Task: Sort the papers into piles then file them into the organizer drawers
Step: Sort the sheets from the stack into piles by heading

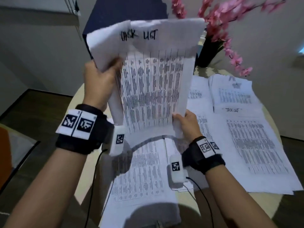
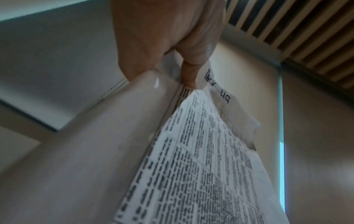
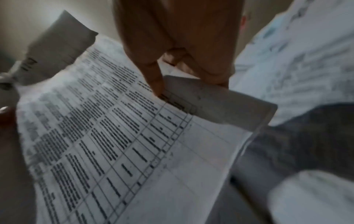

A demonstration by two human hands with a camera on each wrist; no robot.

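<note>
The left hand (image 1: 98, 83) grips the upper left edge of a sheaf (image 1: 154, 89) of printed sheets, thumb in front and fingers curled behind, holding it upright above the middle of the table (image 1: 269, 201). The right hand (image 1: 185, 124) pinches the sheaf's lower right corner; the right wrist view shows thumb and fingers closed on that corner, which is bent over. Held this way, the front sheet faces the head camera so its handwritten heading and table can be read, presumably to decide which pile it belongs to. The top edge curls backward, since thin paper held at two points will not stand stiff.

On the table's right side lies a pile (image 1: 246, 129) of overlapping sheets, spread rather than squared, one of them carrying a handwritten title. Another pile (image 1: 141, 178) lies at the near edge, under the wrists. Sorting looks partway done, with nothing filed yet as far as can be seen.

A dark box (image 1: 118, 17) stands at the far edge behind the sheaf; whether it is the organizer cannot be told. Beside it, a vase (image 1: 209, 51) holds pink flowers (image 1: 218, 18).
</note>
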